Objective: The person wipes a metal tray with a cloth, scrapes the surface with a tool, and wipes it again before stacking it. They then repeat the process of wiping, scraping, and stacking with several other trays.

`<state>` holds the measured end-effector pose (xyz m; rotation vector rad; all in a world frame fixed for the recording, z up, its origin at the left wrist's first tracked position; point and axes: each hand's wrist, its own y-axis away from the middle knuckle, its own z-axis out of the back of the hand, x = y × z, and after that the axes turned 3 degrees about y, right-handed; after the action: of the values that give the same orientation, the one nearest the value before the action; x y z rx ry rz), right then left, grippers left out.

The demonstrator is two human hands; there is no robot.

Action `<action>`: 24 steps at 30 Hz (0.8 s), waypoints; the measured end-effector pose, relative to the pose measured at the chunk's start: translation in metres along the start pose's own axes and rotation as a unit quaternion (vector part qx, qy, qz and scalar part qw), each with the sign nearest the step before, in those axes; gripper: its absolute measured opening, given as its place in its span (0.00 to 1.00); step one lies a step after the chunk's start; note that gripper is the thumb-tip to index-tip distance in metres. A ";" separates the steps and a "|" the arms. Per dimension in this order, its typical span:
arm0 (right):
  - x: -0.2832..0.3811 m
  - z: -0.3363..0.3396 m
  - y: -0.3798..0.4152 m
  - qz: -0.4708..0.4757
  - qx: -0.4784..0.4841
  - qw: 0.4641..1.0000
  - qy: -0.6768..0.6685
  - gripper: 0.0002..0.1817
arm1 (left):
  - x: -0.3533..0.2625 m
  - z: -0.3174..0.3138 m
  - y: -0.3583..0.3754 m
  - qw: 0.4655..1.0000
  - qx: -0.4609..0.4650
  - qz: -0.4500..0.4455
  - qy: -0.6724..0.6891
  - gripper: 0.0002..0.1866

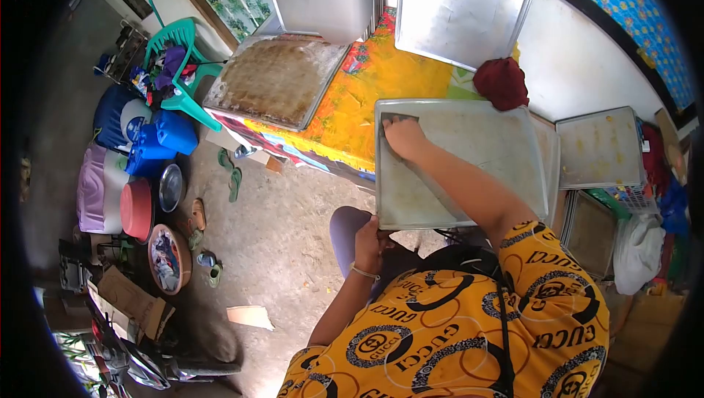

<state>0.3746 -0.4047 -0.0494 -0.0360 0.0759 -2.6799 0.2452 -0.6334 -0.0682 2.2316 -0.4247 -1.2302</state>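
Where the right hand (403, 136) is set down, its fingers are bent close together over a dark pad (400, 115); whether an edge is pinched cannot be told. The pad lies directly beneath them, at the far left corner of the tray (484, 134). The tray's long axis runs left to right, its greater part extending rightward and nearward from those fingers. The near left corner is gripped by the left hand (369, 246), thumb visible, underside grip hidden. The pad is nearer the right hand.
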 end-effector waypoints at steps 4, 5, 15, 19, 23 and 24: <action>0.013 0.006 -0.008 0.041 0.028 0.999 0.010 0.15 | 0.003 0.003 -0.005 1.000 -0.009 0.006 -0.008 0.22; 0.017 0.002 -0.007 0.045 0.030 0.998 0.010 0.15 | 0.004 0.003 -0.006 1.000 -0.009 0.013 0.003 0.22; -0.166 0.016 0.078 -0.332 0.090 0.939 0.018 0.15 | 0.009 0.001 -0.006 0.999 -0.031 -0.008 0.001 0.20; -0.161 0.013 0.099 -0.302 0.051 0.952 0.031 0.11 | 0.010 -0.002 -0.007 0.999 -0.026 -0.023 0.013 0.20; -0.035 -0.028 0.098 -0.252 0.086 0.962 0.066 0.20 | 0.008 -0.005 -0.007 0.999 -0.040 -0.031 -0.002 0.18; -0.022 -0.038 0.101 -0.212 0.088 0.971 0.063 0.22 | 0.007 -0.007 -0.005 0.999 -0.046 -0.029 -0.005 0.18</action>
<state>0.4375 -0.4838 -0.0933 0.1942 -0.1461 -3.1033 0.2547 -0.6309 -0.0733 2.1756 -0.3024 -1.2656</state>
